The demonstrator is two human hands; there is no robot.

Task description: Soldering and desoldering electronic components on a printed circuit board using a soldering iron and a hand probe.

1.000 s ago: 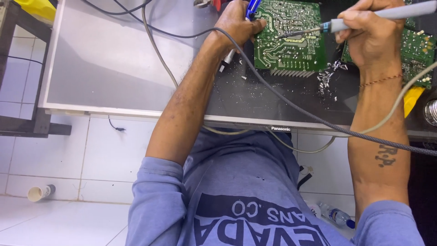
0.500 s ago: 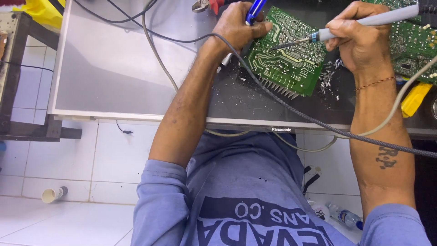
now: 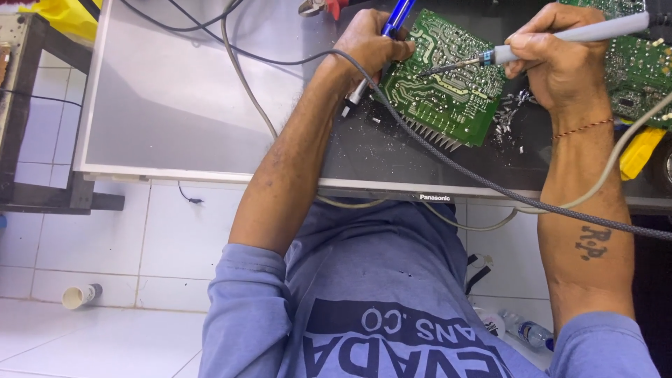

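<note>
Right hand (image 3: 560, 66) closed around grey-handled soldering iron (image 3: 553, 40); long axis runs 3 to 9 o'clock, tip on green rectangular circuit board (image 3: 448, 84) lying on bench (image 3: 175, 105). Left hand (image 3: 371, 42), at board's 9 o'clock edge, closed on blue pen-shaped tool (image 3: 395, 17). Versus 0.5 s ago: board tilted slightly clockwise, tip unmoved.

White tiled floor (image 3: 105, 336), dark wooden stand (image 3: 28, 140) at left, daylight.
</note>
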